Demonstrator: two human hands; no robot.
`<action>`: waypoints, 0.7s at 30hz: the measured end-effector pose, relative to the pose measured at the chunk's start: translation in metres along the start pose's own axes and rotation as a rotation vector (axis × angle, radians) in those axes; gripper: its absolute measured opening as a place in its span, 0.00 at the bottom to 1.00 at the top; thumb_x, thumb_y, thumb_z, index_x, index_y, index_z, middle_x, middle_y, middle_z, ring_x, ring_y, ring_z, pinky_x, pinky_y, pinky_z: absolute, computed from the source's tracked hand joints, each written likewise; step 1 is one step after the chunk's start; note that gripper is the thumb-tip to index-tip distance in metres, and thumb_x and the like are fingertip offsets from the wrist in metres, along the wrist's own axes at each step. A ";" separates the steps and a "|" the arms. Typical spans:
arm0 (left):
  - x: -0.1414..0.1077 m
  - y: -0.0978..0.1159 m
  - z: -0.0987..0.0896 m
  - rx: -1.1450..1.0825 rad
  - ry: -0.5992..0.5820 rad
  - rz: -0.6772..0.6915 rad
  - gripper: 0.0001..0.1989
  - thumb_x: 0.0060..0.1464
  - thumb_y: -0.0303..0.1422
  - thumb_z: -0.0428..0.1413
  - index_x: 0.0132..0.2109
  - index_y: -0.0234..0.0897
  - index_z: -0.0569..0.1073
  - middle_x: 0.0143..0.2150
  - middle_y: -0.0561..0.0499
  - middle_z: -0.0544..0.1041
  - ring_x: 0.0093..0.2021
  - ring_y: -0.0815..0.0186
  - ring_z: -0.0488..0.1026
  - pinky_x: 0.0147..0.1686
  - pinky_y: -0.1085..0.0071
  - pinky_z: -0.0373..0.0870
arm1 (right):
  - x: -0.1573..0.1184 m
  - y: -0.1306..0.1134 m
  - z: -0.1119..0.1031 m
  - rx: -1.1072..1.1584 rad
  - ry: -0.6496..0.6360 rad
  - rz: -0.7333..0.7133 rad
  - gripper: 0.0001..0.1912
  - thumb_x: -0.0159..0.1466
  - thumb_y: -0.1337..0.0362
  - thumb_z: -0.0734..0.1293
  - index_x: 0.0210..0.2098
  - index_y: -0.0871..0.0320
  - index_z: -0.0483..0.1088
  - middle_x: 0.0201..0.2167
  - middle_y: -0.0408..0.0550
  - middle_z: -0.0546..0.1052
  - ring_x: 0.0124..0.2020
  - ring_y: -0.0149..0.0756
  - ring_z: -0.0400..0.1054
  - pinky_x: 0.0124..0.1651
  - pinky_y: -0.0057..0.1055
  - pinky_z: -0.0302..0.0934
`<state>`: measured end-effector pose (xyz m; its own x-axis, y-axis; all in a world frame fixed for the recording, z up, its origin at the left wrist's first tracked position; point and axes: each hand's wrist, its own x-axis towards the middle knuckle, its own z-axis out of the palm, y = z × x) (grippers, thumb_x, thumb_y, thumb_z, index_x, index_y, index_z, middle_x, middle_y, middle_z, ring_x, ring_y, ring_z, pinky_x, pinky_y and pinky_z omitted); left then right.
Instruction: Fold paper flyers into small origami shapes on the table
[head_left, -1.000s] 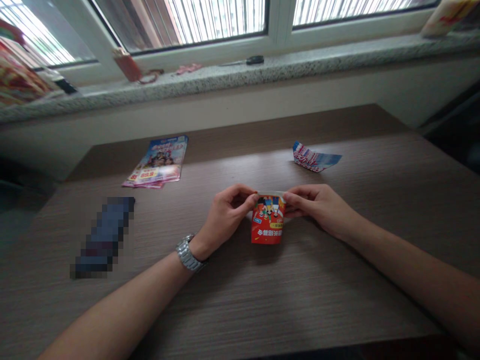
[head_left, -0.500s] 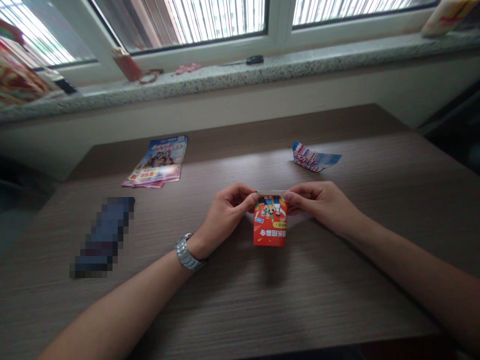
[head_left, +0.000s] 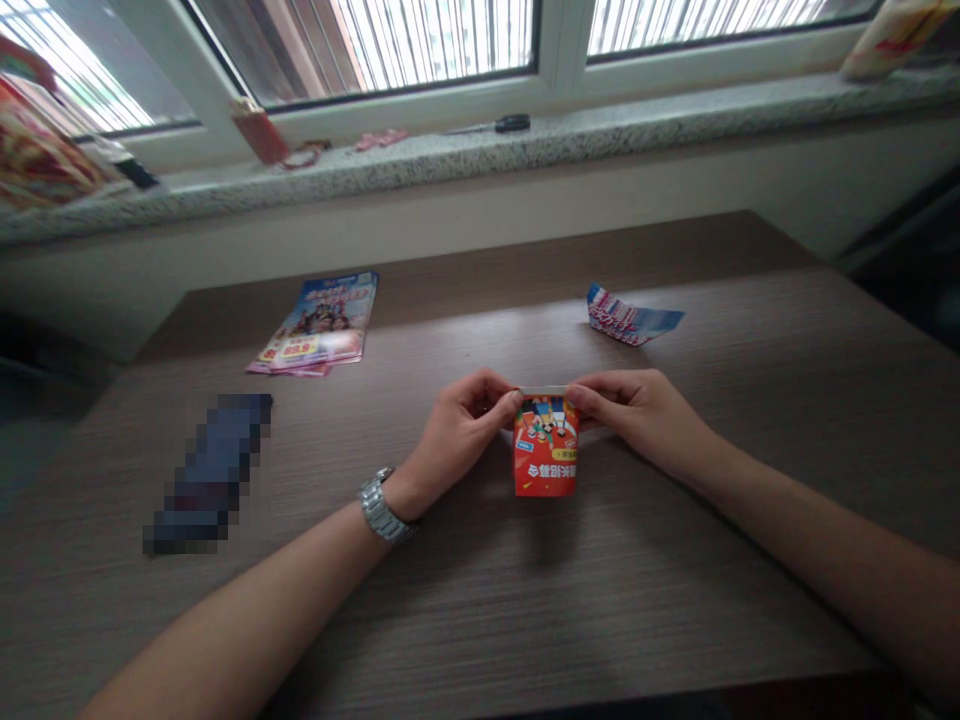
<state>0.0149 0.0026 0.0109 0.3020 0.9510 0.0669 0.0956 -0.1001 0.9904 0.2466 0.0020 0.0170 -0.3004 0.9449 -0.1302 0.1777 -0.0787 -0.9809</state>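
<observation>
A red printed paper point(head_left: 546, 462) with cartoon figures and upside-down lettering hangs over the middle of the table, its top edge folded. My left hand point(head_left: 472, 415), with a metal watch on the wrist, pinches its upper left corner. On the upper right corner, the thumb and fingers of my right hand point(head_left: 626, 405) are closed. Beyond the hands, a folded blue and pink paper point(head_left: 634, 320) stands on the table, touched by neither hand.
Several printed leaflets point(head_left: 322, 320) lie at the back left of the table point(head_left: 465, 620). Nearer, a dark pixelated object point(head_left: 214, 470) lies at the left. On the stone windowsill point(head_left: 420, 165) are a dark-handled tool point(head_left: 512, 123), a red item point(head_left: 260, 137) and pink pieces point(head_left: 381, 139).
The view has shifted very slightly. Both hands keep their pinch on the red paper, whose hanging part is tilted a little differently.
</observation>
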 end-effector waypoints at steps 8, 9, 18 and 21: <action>0.001 0.001 -0.002 0.091 -0.044 -0.002 0.13 0.61 0.41 0.59 0.38 0.34 0.74 0.32 0.52 0.75 0.32 0.70 0.70 0.32 0.76 0.68 | -0.001 -0.004 -0.001 -0.128 -0.009 -0.057 0.18 0.63 0.48 0.71 0.33 0.57 0.81 0.31 0.46 0.84 0.34 0.41 0.79 0.38 0.33 0.74; 0.001 0.001 -0.001 0.110 -0.044 0.007 0.14 0.62 0.42 0.58 0.38 0.34 0.74 0.33 0.52 0.75 0.33 0.69 0.71 0.33 0.76 0.68 | -0.001 -0.004 -0.002 -0.138 -0.012 -0.060 0.18 0.63 0.48 0.70 0.34 0.57 0.81 0.31 0.46 0.84 0.33 0.41 0.79 0.37 0.33 0.74; 0.000 0.003 0.000 0.189 -0.076 0.023 0.14 0.64 0.42 0.58 0.38 0.34 0.77 0.31 0.51 0.77 0.30 0.70 0.70 0.29 0.76 0.66 | 0.000 0.002 0.000 -0.105 -0.072 -0.015 0.22 0.62 0.44 0.70 0.35 0.57 0.81 0.33 0.48 0.84 0.35 0.41 0.79 0.39 0.34 0.74; 0.000 -0.001 -0.002 0.219 -0.044 0.046 0.14 0.64 0.42 0.58 0.38 0.34 0.76 0.31 0.51 0.76 0.30 0.70 0.70 0.30 0.76 0.66 | 0.001 0.001 0.003 -0.019 -0.057 0.030 0.23 0.61 0.42 0.71 0.32 0.58 0.80 0.31 0.48 0.83 0.34 0.41 0.78 0.40 0.35 0.74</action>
<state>0.0133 0.0035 0.0102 0.3511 0.9308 0.1019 0.2830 -0.2092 0.9360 0.2438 0.0016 0.0160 -0.3479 0.9223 -0.1680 0.2048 -0.1000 -0.9737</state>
